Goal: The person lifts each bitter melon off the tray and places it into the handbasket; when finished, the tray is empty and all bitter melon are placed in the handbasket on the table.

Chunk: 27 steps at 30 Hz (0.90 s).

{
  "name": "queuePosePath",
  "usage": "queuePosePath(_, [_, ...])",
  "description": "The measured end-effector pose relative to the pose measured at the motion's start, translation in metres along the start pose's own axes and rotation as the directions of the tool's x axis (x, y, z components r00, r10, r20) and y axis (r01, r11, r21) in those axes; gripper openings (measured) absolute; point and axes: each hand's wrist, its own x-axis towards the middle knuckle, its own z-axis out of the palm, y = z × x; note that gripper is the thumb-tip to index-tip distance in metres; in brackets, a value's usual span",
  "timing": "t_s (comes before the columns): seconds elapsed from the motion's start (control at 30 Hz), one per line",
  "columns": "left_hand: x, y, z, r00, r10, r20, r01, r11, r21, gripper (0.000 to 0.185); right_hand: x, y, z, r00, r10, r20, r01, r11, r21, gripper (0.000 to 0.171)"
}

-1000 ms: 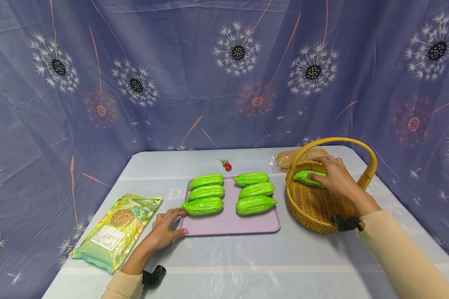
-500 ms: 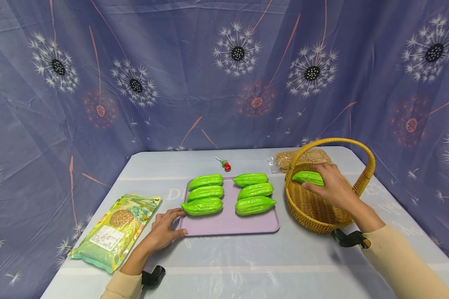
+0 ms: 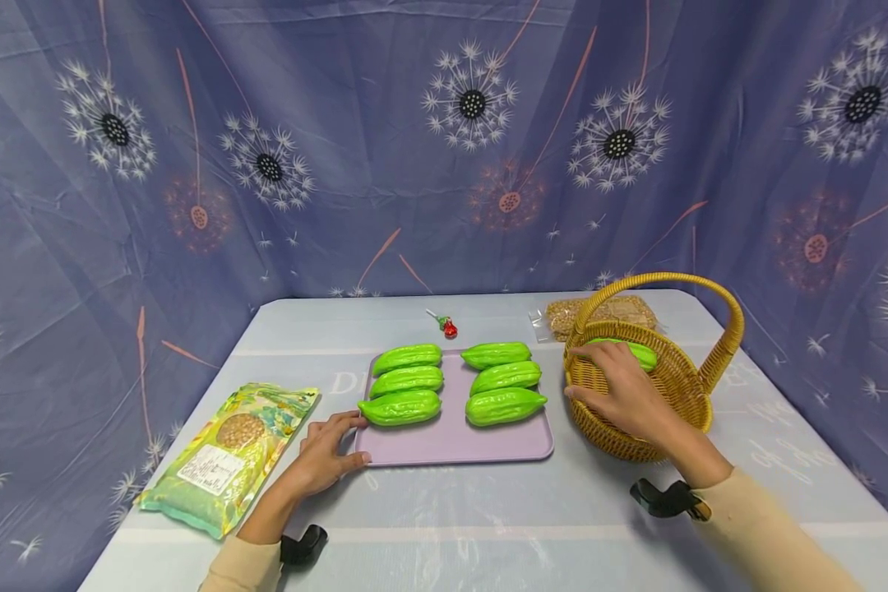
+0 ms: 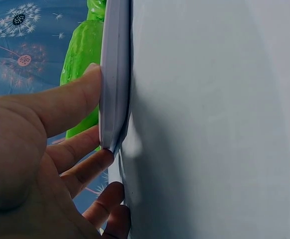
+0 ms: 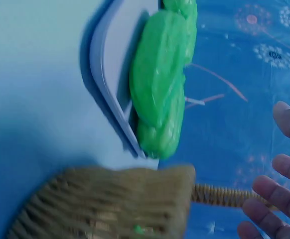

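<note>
Gourd [image 3: 644, 356] in basket [image 3: 599, 433] — long axis sideways

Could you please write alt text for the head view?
A person's right hand is over a wicker basket containing a green gourd; the left hand touches a lilac tray bearing six gourds in two groups of three.

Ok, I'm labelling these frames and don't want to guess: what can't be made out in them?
Head view: part of the green gourd in the wicker basket, covered by the right hand.
Head view: print on the white label of the yellow-green bag, too small.
Head view: part of the grain packet, behind the basket.
Right wrist view: the rest of that hand, cut off by the right edge.
</note>
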Motion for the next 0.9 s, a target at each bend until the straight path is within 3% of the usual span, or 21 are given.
queuePosePath(0.4, [0.0,0.0,0.0,1.0,-0.007,0.002,0.007,1.0,0.0,0.051,0.002,-0.018,0.036,0.995,-0.074,0.06,0.074,0.997,0.013,0.055])
queuePosePath(0.9, [0.0,-0.002,0.001,1.0,-0.005,0.0,0.005,1.0,0.003,0.051,0.012,-0.026,0.075,0.988,-0.045,0.149,0.055,0.996,-0.065,0.054])
